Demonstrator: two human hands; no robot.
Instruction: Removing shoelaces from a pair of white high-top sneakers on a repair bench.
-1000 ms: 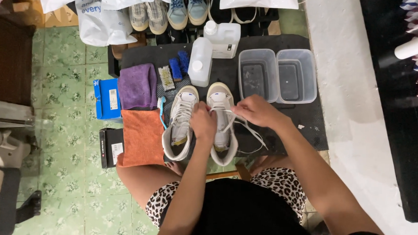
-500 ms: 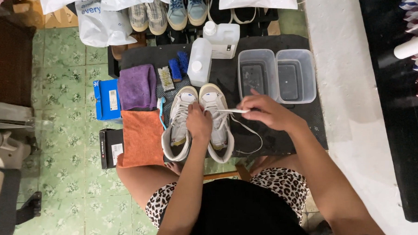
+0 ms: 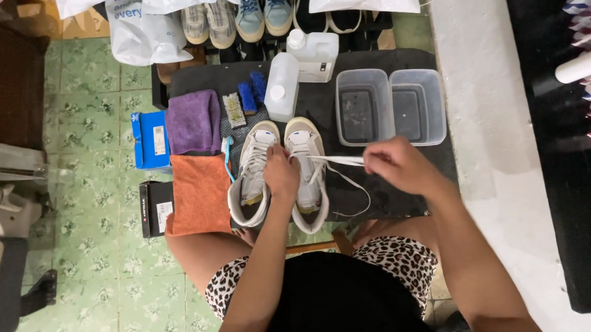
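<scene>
Two white high-top sneakers stand side by side on a black mat point(image 3: 319, 106). My left hand point(image 3: 281, 174) rests between them, holding the right sneaker point(image 3: 306, 149) near its laces. The left sneaker point(image 3: 252, 177) stands untouched beside it. My right hand point(image 3: 393, 164) pinches a white shoelace point(image 3: 338, 161) and holds it stretched out to the right of the shoe. A loose loop of lace hangs down over the mat.
Two clear plastic tubs point(image 3: 390, 107) sit at the mat's right. White bottles point(image 3: 283, 86), a large jug point(image 3: 314, 54), brushes point(image 3: 234, 109), a purple cloth point(image 3: 192, 122) and an orange cloth point(image 3: 200, 192) lie around. Blue and black boxes rest on green floor tiles. More shoes line the far edge.
My right hand has moved out to the right, drawing the lace out of the right sneaker. The left hand has stayed on the shoe.
</scene>
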